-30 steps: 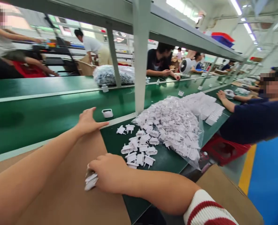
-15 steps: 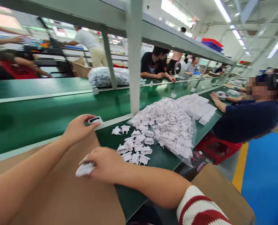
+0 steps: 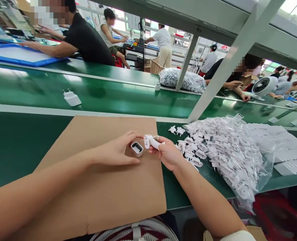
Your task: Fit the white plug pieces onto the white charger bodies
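My left hand (image 3: 117, 149) is open, thumb and fingers spread around a white charger housing (image 3: 137, 149). That housing is hollow, its dark oval opening facing up, and it stands on a brown cardboard sheet (image 3: 113, 190). Just right of it, my right hand (image 3: 170, 154) pinches white plug pieces (image 3: 148, 142) between thumb and fingers; a metallic bit shows at their top. How many pieces it holds is partly hidden. Beside that hand lie loose white plug parts (image 3: 188, 154) with pins, on the green table.
A clear bag (image 3: 228, 150) heaped with white plug parts lies to the right, with rows of white housings (image 3: 292, 164) beyond. A green conveyor belt (image 3: 118, 97) runs behind, carrying a white charger (image 3: 72, 98). A slanted metal post (image 3: 213, 87) rises by its edge. Several people work across it.
The view has turned left. My left hand, earlier holding the housing near the belt's edge, is now spread around it on the cardboard. My right hand has brought white pieces beside it.
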### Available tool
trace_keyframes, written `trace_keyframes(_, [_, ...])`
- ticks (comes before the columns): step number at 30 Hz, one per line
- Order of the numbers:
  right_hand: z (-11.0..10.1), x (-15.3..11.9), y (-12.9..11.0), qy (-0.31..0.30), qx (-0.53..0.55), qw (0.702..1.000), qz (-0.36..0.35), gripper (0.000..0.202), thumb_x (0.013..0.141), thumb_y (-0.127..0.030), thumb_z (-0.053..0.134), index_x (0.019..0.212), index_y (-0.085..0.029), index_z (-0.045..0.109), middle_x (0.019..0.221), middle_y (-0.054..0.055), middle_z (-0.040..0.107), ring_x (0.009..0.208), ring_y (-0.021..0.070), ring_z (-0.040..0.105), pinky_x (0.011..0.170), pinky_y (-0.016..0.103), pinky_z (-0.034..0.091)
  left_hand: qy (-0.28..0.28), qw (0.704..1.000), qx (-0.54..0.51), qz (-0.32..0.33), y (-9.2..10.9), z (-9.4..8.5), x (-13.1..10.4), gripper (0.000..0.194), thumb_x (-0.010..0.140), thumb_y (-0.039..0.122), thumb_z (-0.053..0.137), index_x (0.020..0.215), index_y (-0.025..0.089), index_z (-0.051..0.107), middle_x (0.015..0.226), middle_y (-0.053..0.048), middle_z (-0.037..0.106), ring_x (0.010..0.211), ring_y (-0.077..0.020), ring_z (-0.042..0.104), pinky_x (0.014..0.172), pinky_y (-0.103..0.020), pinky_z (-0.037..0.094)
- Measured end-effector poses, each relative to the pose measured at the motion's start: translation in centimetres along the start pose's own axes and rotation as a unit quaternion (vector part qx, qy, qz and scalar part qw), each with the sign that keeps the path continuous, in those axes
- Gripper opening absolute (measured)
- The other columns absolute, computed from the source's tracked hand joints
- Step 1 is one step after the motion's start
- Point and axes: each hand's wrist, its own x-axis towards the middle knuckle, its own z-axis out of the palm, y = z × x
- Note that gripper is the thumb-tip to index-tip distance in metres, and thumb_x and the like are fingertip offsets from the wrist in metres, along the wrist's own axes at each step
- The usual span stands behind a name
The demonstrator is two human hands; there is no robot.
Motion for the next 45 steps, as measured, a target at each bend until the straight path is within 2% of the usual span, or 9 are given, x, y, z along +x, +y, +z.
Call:
trace_keyframes(4, [0.0,0.2,0.3,0.033,-0.049,0.998,-0.023,0.04,0.053,-0.028,0.09,0.09,-0.019,0.079,0.082,0.001,0.074,0.068,0.0098,0.063,0.07,0.025,0.057,0.169,0.985,0.027,-0.038,-0.5,3.2,0.1,0.069,0.07,0.059,0.087,0.121,0.022,0.059,0.121,-0.012,0.061,0.107,-0.0335,0.065,0.096,-0.052,0.057])
trace_keyframes(7, [-0.2,0.5,0.3,0.059,-0.094,0.992,-0.062,0.041,0.055,-0.024,0.085,0.095,-0.021,0.08,0.097,0.005,0.079,0.077,0.0142,0.068,0.079,0.031,0.059,0.16,0.987,0.029,0.011,-0.3,3.9,0.4,0.041,0.08,0.042,0.079,0.114,0.026,0.063,0.11,-0.01,0.067,0.109,-0.0344,0.064,0.101,-0.054,0.054])
trace_keyframes(11, [-0.5,0.9,0.4,0.078,-0.156,0.978,-0.116,0.043,0.059,-0.03,0.088,0.101,-0.023,0.081,0.104,0.008,0.079,0.091,0.0209,0.072,0.085,0.037,0.06,0.133,0.991,-0.018,0.013,0.0,3.2,0.0,0.071,0.075,0.023,0.08,0.14,0.03,0.054,0.117,-0.009,0.07,0.106,-0.0286,0.068,0.095,-0.044,0.061])
trace_keyframes(14, [-0.5,0.5,0.4,0.087,-0.241,0.952,-0.167,0.039,0.071,-0.038,0.085,0.107,-0.024,0.08,0.101,0.007,0.078,0.091,0.0217,0.072,0.084,0.037,0.059,0.134,0.988,-0.071,0.009,0.1,3.0,-0.6,0.059,0.079,0.027,0.079,0.134,0.023,0.058,0.12,-0.013,0.068,0.099,-0.0256,0.07,0.089,-0.041,0.063])
trace_keyframes(17, [-0.5,-0.3,0.2,0.074,-0.393,0.873,-0.277,0.028,0.087,-0.034,0.073,0.113,-0.024,0.078,0.102,0.007,0.074,0.093,0.0213,0.069,0.088,0.038,0.057,0.1,0.987,-0.117,0.037,-0.1,2.9,-1.0,0.03,0.087,0.036,0.07,0.113,0.021,0.069,0.111,-0.011,0.07,0.101,-0.0263,0.069,0.093,-0.041,0.06])
trace_keyframes(20, [-0.7,-0.7,-0.1,0.033,-0.523,0.767,-0.37,0.028,0.096,-0.024,0.059,0.12,-0.023,0.073,0.103,0.007,0.069,0.098,0.0213,0.066,0.092,0.039,0.055,0.093,0.986,-0.132,0.037,-0.8,3.0,-0.9,0.038,0.088,0.045,0.072,0.119,0.023,0.071,0.12,-0.009,0.07,0.111,-0.0279,0.067,0.102,-0.042,0.055])
trace_keyframes(30, [0.6,-1.0,0.9,-0.067,-0.678,0.622,-0.386,0.023,0.091,-0.007,0.049,0.104,-0.021,0.064,0.092,0.006,0.053,0.086,0.0215,0.053,0.075,0.033,0.048,0.101,0.987,-0.128,-0.005,-1.2,3.0,-0.5,0.038,0.086,0.059,0.073,0.095,0.022,0.075,0.101,-0.004,0.066,0.091,-0.0225,0.066,0.081,-0.033,0.056])
trace_keyframes(37, [1.6,-0.8,1.1,-0.053,-0.708,0.594,-0.379,0.025,0.086,-0.002,0.049,0.096,-0.021,0.061,0.088,0.005,0.054,0.086,0.0226,0.053,0.078,0.035,0.045,0.101,0.985,-0.138,0.004,-1.3,3.1,-0.5,0.036,0.085,0.057,0.073,0.089,0.021,0.074,0.099,-0.004,0.064,0.09,-0.0221,0.066,0.078,-0.032,0.055])
trace_keyframes(45, [1.4,-1.4,0.9,-0.009,-0.66,0.626,-0.414,0.025,0.086,-0.007,0.05,0.1,-0.023,0.062,0.09,0.006,0.054,0.09,0.0245,0.057,0.088,0.04,0.052,0.103,0.985,-0.136,0.012,-1.0,2.9,-0.5,0.03,0.086,0.052,0.071,0.092,0.023,0.076,0.095,-0.003,0.063,0.087,-0.0212,0.065,0.078,-0.032,0.055])
